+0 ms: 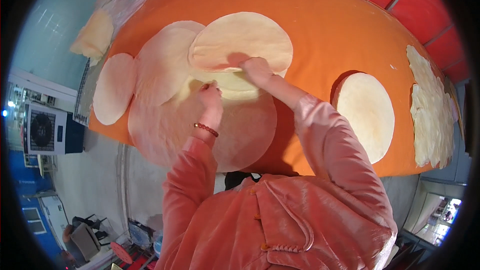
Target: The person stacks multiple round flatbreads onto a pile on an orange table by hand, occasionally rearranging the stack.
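My right hand (258,72) has its fingers curled at the near edge of a stack of thin round dough sheets (240,37), gripping that edge. Beneath this stack a paler sheet (228,82) shows, partly in my shadow. My left hand (210,97), with a red bead bracelet at the wrist, is half curled just left of the stack's near edge. Its fingertips are too hard to make out to tell whether they pinch a sheet. Large overlapping sheets (165,67) spread to the left and under both forearms, reaching the table's near edge.
An orange cloth covers the table (318,26). A thick round stack (367,116) stands to the right, with ragged layered sheets (431,112) beyond it. At the left lie a smaller round (114,88), folded sheets (95,33) and clear plastic (129,2). A person (77,240) sits behind at lower left.
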`<state>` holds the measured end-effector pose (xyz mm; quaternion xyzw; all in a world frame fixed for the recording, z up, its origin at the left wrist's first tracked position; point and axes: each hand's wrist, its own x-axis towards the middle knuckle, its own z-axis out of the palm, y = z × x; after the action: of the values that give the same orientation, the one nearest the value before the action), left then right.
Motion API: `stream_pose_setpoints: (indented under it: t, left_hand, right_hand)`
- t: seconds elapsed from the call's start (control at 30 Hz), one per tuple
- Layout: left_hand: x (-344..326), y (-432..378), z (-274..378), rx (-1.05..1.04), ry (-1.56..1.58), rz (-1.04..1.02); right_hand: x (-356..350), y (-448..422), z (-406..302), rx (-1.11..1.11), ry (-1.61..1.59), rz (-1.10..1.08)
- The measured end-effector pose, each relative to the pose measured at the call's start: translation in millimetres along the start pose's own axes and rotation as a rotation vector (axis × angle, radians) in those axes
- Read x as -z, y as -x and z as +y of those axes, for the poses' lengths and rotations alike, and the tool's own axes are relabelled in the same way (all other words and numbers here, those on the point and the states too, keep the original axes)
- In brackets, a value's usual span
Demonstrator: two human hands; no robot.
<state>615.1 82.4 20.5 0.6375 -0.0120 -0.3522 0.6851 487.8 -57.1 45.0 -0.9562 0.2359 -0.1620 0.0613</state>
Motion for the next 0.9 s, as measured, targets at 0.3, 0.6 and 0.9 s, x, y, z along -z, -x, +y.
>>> stream_pose_setpoints:
  t: [0.3,0.6,0.9]
  left_hand:
    - [49.5,163.7,-81.1,0.337,0.091,-0.322]
    - [74.4,126.1,-62.0,0.327,0.090,-0.405]
    - [76.9,113.4,-72.0,0.402,0.080,-0.480]
  right_hand:
    - [46.7,162.9,-13.6,0.083,-0.262,0.070]
    - [95.0,135.2,-62.6,0.103,-0.066,0.298]
    - [20.4,186.5,-83.2,0.019,-0.026,0.007]
